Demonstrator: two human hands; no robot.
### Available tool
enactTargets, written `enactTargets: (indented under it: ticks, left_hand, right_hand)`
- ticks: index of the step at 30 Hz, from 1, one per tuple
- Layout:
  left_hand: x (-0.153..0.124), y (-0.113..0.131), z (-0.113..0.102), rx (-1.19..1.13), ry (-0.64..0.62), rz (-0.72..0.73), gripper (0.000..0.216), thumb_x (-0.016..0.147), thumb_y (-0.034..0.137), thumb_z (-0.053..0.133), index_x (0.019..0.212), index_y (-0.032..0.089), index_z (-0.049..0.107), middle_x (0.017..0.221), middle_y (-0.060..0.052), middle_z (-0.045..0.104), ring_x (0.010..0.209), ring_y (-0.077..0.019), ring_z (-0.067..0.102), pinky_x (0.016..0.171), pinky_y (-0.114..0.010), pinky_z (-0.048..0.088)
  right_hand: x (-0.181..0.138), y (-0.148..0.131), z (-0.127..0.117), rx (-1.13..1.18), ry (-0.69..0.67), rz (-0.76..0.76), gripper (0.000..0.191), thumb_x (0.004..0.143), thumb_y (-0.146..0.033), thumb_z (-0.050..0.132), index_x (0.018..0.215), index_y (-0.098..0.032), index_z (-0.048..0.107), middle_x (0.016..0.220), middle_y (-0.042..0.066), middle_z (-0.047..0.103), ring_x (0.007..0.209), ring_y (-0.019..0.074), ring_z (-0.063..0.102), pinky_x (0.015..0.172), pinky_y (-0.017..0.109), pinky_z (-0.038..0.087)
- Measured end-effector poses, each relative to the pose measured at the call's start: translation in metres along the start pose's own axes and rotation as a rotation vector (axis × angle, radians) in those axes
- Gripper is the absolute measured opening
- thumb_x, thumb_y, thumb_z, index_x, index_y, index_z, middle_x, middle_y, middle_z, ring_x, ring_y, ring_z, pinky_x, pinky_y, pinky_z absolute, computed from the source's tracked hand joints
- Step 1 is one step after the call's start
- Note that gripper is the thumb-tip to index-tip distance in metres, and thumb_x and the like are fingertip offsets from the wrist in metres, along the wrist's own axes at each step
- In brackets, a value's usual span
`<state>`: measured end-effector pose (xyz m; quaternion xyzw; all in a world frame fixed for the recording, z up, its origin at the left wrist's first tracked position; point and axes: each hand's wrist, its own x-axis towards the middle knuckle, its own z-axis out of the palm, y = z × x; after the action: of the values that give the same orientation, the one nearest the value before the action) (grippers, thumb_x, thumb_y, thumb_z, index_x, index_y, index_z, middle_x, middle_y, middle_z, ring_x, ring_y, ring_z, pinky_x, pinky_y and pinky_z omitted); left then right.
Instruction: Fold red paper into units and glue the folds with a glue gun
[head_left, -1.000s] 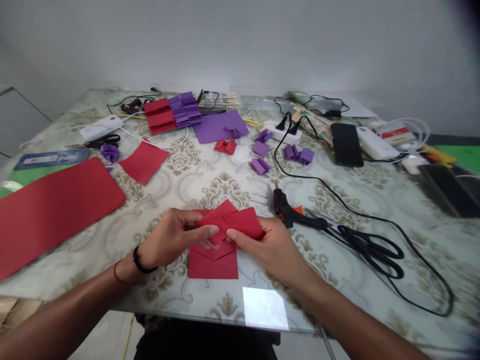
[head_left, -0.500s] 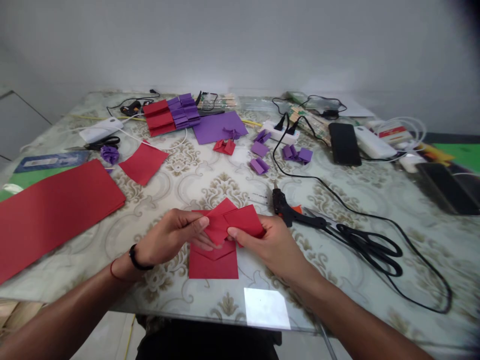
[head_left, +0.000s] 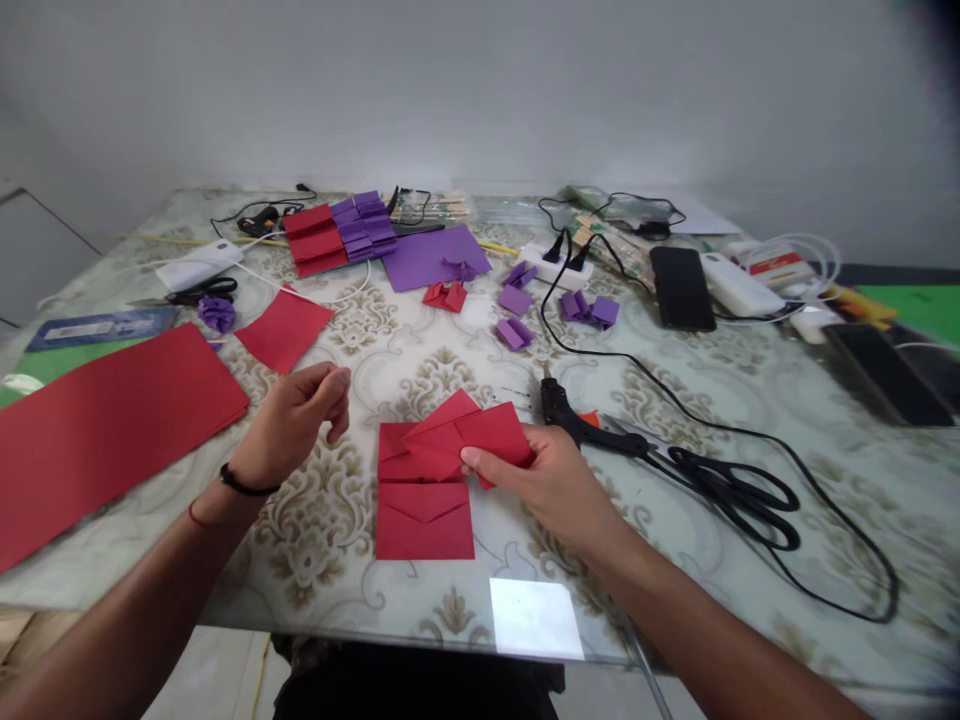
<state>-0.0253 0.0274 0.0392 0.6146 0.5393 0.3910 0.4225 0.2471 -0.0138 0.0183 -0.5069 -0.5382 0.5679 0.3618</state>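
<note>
My right hand (head_left: 559, 485) pinches folded red paper (head_left: 491, 435) between thumb and fingers, its pieces overlapping at angles. Beneath it on the table lies a flat red folded piece (head_left: 424, 535) with a V-shaped flap line, and part of that piece is covered by the held paper. My left hand (head_left: 296, 415) is raised to the left, apart from the paper, its fingers curled closed with nothing visible in them. A small red sheet (head_left: 285, 330) lies just beyond it.
To the left rests a large red paper stack (head_left: 112, 430). On the right are a glue gun (head_left: 562, 405) with a trailing cord and black-handled scissors (head_left: 739, 490). Small purple folded pieces (head_left: 515, 333), a power strip (head_left: 551, 268) and phones (head_left: 682, 288) sit further back.
My left hand has let go of the red paper, moved left and up, and curled its fingers. My right hand still holds the paper in nearly the same place.
</note>
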Motion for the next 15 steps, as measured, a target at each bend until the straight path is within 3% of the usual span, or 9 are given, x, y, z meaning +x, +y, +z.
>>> enactTargets:
  ticks: [3,6,10,15]
  left_hand:
    - [0.006,-0.005,-0.006,0.025,0.073,0.003,0.040,0.099,0.026,0.054,0.061,0.019,0.047,0.046,0.005,0.049,0.040,-0.0058,0.044,0.047,-0.020,0.035]
    - [0.009,-0.009,-0.008,0.017,0.095,0.010,0.032,0.097,0.029,0.059,0.066,0.017,0.059,0.050,0.004,0.055,0.043,-0.0081,0.053,0.050,-0.021,0.042]
    - [0.010,-0.016,-0.007,-0.072,0.041,0.034,0.026,0.095,0.036,0.066,0.078,0.016,0.069,0.062,0.000,0.067,0.054,-0.0126,0.064,0.060,-0.025,0.053]
    - [0.008,-0.018,-0.007,-0.087,-0.017,0.071,0.027,0.096,0.041,0.069,0.085,0.016,0.070,0.068,-0.001,0.069,0.061,-0.0137,0.066,0.066,-0.027,0.054]
  right_hand:
    - [0.000,0.000,-0.001,0.004,-0.011,-0.005,0.024,0.084,-0.044,0.080,0.083,-0.019,0.083,0.086,0.006,0.083,0.078,0.0219,0.077,0.072,0.033,0.061]
    - [-0.002,-0.001,-0.001,-0.012,-0.030,0.011,0.026,0.083,-0.045,0.080,0.084,-0.019,0.083,0.088,0.006,0.084,0.079,0.0220,0.077,0.073,0.033,0.060]
    - [-0.002,-0.002,-0.003,-0.033,-0.044,0.024,0.028,0.084,-0.046,0.080,0.084,-0.018,0.083,0.088,0.006,0.084,0.080,0.0221,0.076,0.071,0.032,0.059]
    - [-0.001,0.000,-0.004,-0.072,-0.046,-0.003,0.027,0.085,-0.045,0.079,0.084,-0.019,0.082,0.081,0.003,0.080,0.071,0.0187,0.071,0.066,0.030,0.055]
